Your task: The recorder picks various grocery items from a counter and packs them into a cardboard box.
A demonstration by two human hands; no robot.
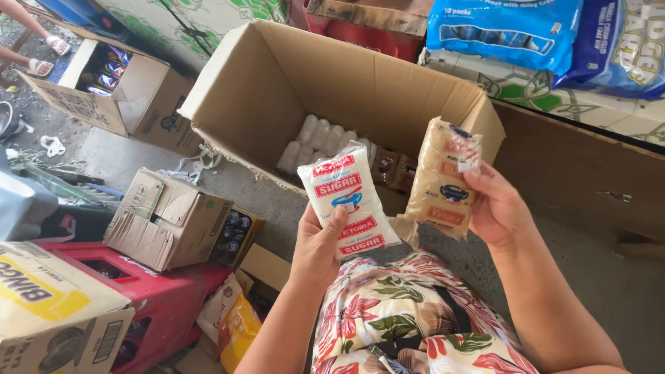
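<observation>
A white sugar packet (348, 201) is being pinched by the left hand (317, 244). A brown sugar packet (443, 178) is being clasped by the right hand (496, 209); either grip, being loose, could let one slip.

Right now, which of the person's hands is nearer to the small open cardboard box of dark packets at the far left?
The left hand, holding a white bag, sits closer to that small open cardboard box. The right hand, holding a brown bag, is farther right.
</observation>
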